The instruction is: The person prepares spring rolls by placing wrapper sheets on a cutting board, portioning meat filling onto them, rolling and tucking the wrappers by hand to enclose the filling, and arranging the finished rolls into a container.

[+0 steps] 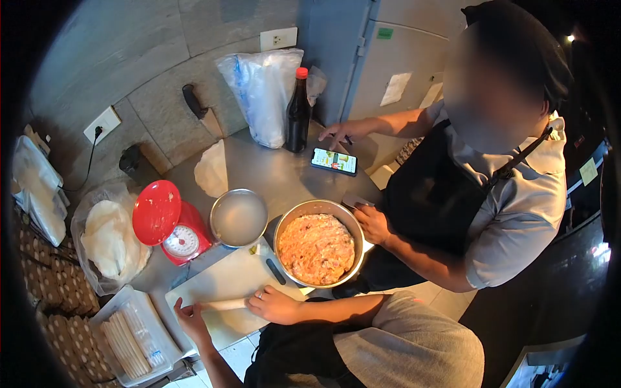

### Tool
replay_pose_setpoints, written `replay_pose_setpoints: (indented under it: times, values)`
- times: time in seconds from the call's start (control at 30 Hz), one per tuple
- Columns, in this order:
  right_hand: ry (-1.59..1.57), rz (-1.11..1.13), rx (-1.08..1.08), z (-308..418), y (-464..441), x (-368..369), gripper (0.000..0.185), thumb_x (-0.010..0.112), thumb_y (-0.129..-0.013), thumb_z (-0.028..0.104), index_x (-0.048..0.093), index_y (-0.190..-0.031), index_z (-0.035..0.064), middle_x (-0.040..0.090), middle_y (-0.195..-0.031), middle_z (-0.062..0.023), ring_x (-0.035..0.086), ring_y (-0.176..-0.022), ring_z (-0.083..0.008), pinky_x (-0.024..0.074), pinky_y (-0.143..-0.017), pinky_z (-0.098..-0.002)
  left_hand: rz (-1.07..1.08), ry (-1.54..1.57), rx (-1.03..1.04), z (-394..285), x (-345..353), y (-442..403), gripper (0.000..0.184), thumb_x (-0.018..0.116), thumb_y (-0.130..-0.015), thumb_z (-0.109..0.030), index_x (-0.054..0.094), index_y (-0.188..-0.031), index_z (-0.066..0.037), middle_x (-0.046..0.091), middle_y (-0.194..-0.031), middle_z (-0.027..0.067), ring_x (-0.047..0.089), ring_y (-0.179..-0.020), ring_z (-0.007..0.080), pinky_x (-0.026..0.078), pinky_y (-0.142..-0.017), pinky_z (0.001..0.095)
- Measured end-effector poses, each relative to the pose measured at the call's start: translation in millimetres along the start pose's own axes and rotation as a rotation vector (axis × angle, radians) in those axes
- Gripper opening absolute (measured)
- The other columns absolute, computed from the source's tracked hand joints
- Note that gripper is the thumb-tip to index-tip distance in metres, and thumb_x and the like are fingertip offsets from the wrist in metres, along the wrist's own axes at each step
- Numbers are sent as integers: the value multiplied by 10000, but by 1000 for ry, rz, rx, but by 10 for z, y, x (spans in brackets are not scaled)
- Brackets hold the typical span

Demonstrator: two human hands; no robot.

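Note:
A long, pale wrapped roll lies across the white cutting board, between my two hands. My left hand has its fingers closed about the left end. My right hand, with a ring on one finger, is curled over the right end. Just beyond the right hand stands a large metal pot of orange-pink minced filling. A dark-handled utensil and small green bits lie on the board's far edge. Left of the board, a clear plastic tray holds several similar rolls.
Behind the board are a metal bowl of cloudy liquid, a red scale and bagged wrappers. A co-worker stands across, one hand over a phone, the other beside the pot. A dark bottle stands by the wall.

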State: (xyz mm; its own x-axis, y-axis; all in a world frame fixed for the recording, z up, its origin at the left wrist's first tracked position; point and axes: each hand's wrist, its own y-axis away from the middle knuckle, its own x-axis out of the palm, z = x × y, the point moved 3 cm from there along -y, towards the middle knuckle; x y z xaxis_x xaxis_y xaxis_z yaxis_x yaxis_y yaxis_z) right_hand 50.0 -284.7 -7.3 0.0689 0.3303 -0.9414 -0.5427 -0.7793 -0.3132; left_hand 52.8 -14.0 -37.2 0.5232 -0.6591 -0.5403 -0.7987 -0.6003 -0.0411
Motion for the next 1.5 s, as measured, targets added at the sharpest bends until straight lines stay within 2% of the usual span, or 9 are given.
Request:
replay_pose_setpoints:
  times: [0.73, 0.77, 0.87, 1.03, 1.2, 1.27, 1.33, 1.43, 1.5]
  values:
    - [18, 13, 20, 98, -10, -18, 327, 511, -825, 161, 580, -1118, 32, 561, -1083, -62, 530, -953, -205, 410, -796, -347, 126, -108, 22, -103, -72, 68, 341, 664, -854, -67, 584, -1181, -16, 565, -679, 22, 503, -616, 104, 425, -586, 269]
    - [-4, -68, 32, 106, -18, -24, 230, 519, -804, 158, 605, -990, 53, 544, -977, -65, 532, -971, -224, 402, -787, -355, 135, -124, 13, -115, -88, 76, 344, 662, -855, -66, 580, -1186, -17, 570, -682, 24, 508, -621, 105, 426, -588, 268]
    - [-46, -24, 74, 95, -81, -69, 244, 511, -809, 151, 593, -1018, 53, 551, -980, -70, 542, -964, -235, 404, -796, -362, 52, -35, 60, 48, -81, 73, 356, 651, -870, -67, 559, -1211, -21, 591, -716, 34, 531, -651, 107, 434, -598, 265]
    - [-82, 16, 200, 125, -381, 79, 376, 507, -827, 140, 558, -1174, 8, 576, -1029, -103, 571, -954, -264, 459, -770, -404, 22, 39, 135, -169, -336, 168, 380, 628, -894, -63, 526, -1259, -28, 612, -816, 38, 566, -734, 114, 461, -629, 262]
    - [-162, 243, 200, 185, -673, 356, 264, 530, -805, 130, 594, -1035, 17, 598, -976, -135, 608, -896, -293, 504, -744, -434, -93, 110, 78, -324, -990, 243, 400, 624, -897, -58, 524, -1284, -51, 619, -868, 44, 585, -786, 115, 475, -677, 248]
    - [-254, 213, 189, 129, -734, 378, 240, 566, -785, 121, 611, -1005, 35, 604, -960, -138, 618, -908, -306, 513, -745, -432, -193, 123, 75, -399, -1294, 269, 388, 631, -894, -69, 536, -1269, -53, 635, -874, 42, 596, -797, 118, 475, -697, 254]
    - [-295, 419, 193, 63, -895, 256, 278, 631, -741, 125, 620, -1005, 39, 617, -974, -162, 624, -932, -309, 520, -747, -406, -270, 52, 83, -346, -1626, 263, 375, 642, -891, -88, 547, -1252, -54, 653, -887, 47, 612, -803, 122, 474, -710, 265]
    - [-760, 695, 310, -70, -1100, 233, 277, 664, -756, 103, 596, -1012, 21, 631, -916, -114, 621, -860, -220, 498, -733, -329, -369, 88, 50, -51, -2120, 200, 364, 647, -891, -106, 556, -1236, -36, 662, -898, 50, 628, -814, 122, 474, -710, 267]
    - [-1118, 722, 443, -19, -1274, 257, 287, 692, -777, 119, 596, -1035, 37, 616, -897, -59, 591, -845, -142, 480, -749, -288, -394, 94, 38, 154, -2418, 123, 356, 641, -897, -110, 558, -1234, -33, 663, -902, 50, 629, -818, 120, 474, -706, 265]
